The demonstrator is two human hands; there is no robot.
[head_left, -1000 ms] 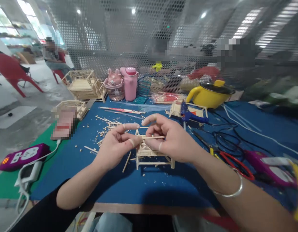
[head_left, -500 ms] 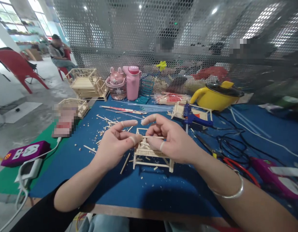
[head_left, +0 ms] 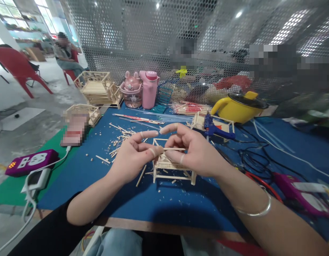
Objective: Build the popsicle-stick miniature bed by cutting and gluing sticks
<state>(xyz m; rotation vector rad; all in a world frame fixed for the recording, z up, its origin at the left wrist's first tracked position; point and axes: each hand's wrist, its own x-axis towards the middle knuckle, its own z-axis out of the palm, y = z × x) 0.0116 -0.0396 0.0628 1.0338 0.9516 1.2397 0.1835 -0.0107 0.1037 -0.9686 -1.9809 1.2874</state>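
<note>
Spanning the two hands above the middle of the desk (head_left: 119, 209), a thin pale stick (head_left: 177, 149) lies roughly level. The left hand (head_left: 135, 153) has a closed grip, its thumb and a fingertip pinching the stick's left end. The right hand (head_left: 198, 153) also has a closed grip, with the stick between its thumb and curled fingers. Both index fingers arch above the stick, their tips close together; light bands encircle several digits.

Directly below and partly hidden by the hands, a small stick frame (head_left: 173, 177) stands on the blue desk surface. Whether the held stick touches this frame cannot be told. Loose sticks and offcuts (head_left: 121, 137) lie to the left and beyond.

Behind the right hand, a blue glue gun (head_left: 220, 133) rests against a second stick frame (head_left: 198, 121), with a yellow pot (head_left: 235, 109) further back. A pink bottle (head_left: 150, 92) stands beside a pink container (head_left: 132, 97) near the perforated screen (head_left: 143, 39). At the far left corner is a larger stick model (head_left: 96, 88); nearer lies a phone (head_left: 76, 131), partly blurred, connected to a white cable (head_left: 57, 162).
</note>
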